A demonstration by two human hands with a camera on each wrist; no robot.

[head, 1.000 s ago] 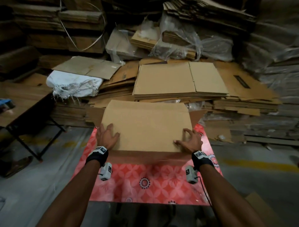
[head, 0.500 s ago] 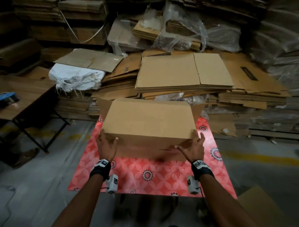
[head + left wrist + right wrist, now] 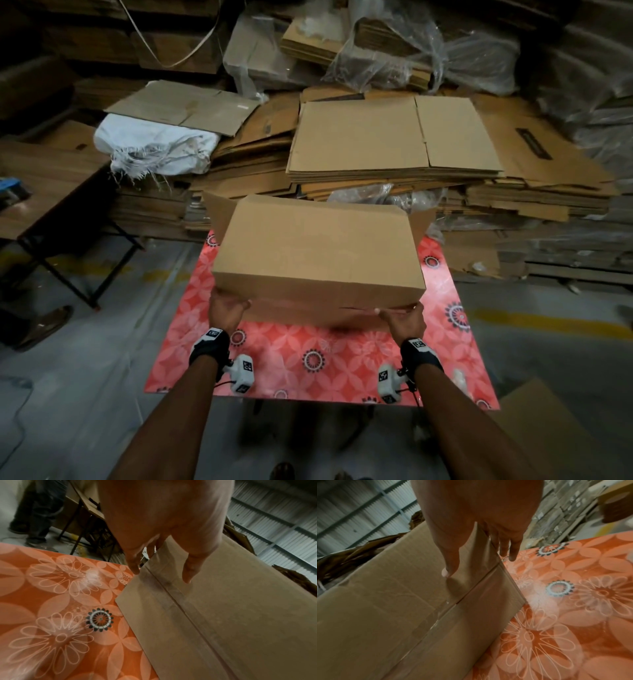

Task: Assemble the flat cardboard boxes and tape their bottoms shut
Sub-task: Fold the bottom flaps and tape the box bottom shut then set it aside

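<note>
With both hands point(image 3: 227, 308) point(image 3: 404, 317) gripping the taped box point(image 3: 318, 253) above the desk point(image 3: 342, 359), you next set it aside.

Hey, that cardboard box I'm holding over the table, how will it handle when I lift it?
Probably light: the cardboard box looks empty, held by the left hand and right hand at its corners. Fairly stiff near the taped seam. The loose far flaps may swing.
</note>
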